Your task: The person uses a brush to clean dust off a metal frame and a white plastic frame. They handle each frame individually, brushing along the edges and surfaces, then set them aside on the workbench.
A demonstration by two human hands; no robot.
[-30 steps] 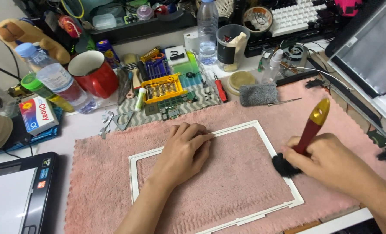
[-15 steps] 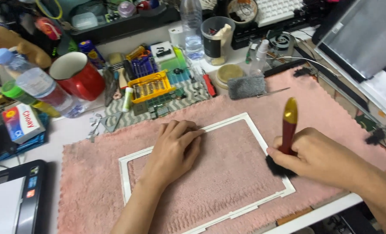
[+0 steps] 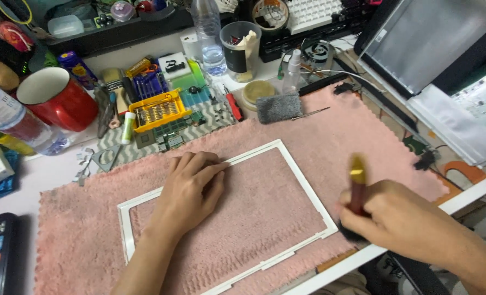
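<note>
**White frame pinned flat, brush at its right corner**

The white rectangular frame (image 3: 278, 155) lies flat on the pink towel (image 3: 308, 136), its long sides running from lower left to upper right across the cloth. Your left hand (image 3: 191, 188) rests palm down over the frame's upper long side, near the middle of that edge: the fingers (image 3: 210, 169) are spread and relaxed, pressing flat rather than gripping, with the fingertips lying on and just over the white strip and the palm on the towel inside the opening. Your forearm crosses the frame's lower edge.

Your right hand (image 3: 401, 221) sits just outside the frame's lower right corner, fingers clenched around a brush with a red and gold handle (image 3: 356, 183). The handle stands nearly upright and is blurred; the dark bristle end meets the towel right beside that corner of the frame, though you cannot tell whether it touches the white strip itself.

The towel covers most of the tabletop (image 3: 52, 169) in front of you. Beyond its far edge lie a grey pad (image 3: 278, 107), a red screwdriver (image 3: 233, 104), a yellow tray of screwdriver bits (image 3: 158, 109) and a small circuit board (image 3: 166, 134) on a zigzag mat. Further left stands a red mug (image 3: 57, 98) beside a clear water bottle (image 3: 13, 120). A second bottle (image 3: 210, 35) and a black cup (image 3: 237, 46) stand at the back, and a laptop part (image 3: 434, 43) lies off to the right.
</note>
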